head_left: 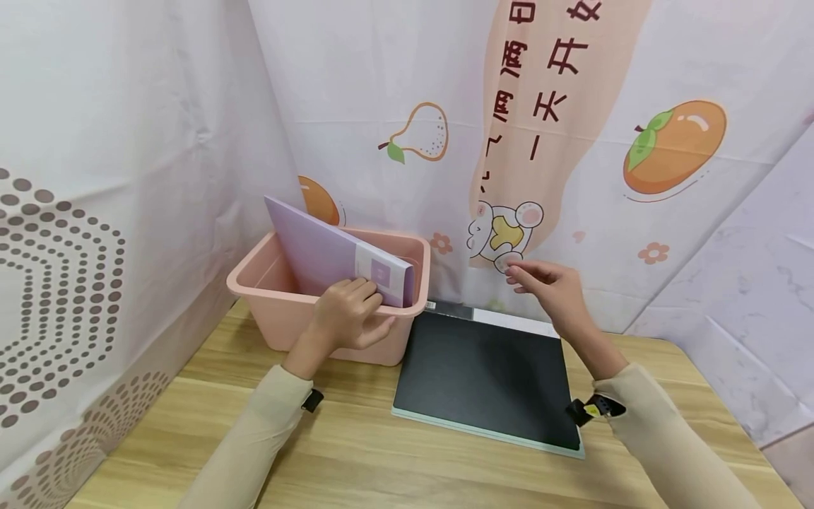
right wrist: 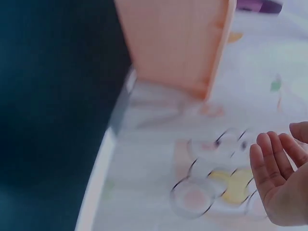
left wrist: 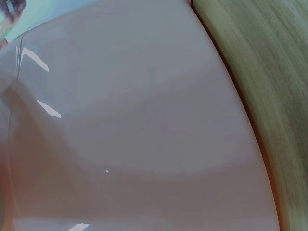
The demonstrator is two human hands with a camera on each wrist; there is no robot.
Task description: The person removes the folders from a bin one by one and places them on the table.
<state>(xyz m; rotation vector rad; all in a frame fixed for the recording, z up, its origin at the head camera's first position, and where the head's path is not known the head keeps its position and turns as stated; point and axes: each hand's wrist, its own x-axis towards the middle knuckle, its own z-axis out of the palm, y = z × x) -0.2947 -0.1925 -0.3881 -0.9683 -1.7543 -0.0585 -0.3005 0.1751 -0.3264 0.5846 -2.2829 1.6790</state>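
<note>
A purple folder [head_left: 318, 247] with a white label leans tilted inside a pink plastic bin [head_left: 273, 318]. My left hand [head_left: 346, 314] grips the bin's front rim, thumb outside and fingers over the rim against the folder's face; its fingertips are hidden. In the left wrist view, the bin's wall [left wrist: 154, 115] fills most of the picture. My right hand [head_left: 550, 290] hovers above the far edge of a black folder [head_left: 490, 375], its fingers loosely bent and nothing between them. The right wrist view shows those relaxed fingers [right wrist: 269, 163] apart from the thumb.
Pale mint edges [head_left: 483, 433] show under the black folder, which lies right of the bin on a wooden table [head_left: 356, 459]. White curtains with printed fruit [head_left: 677, 148] hang behind the table and along its left side.
</note>
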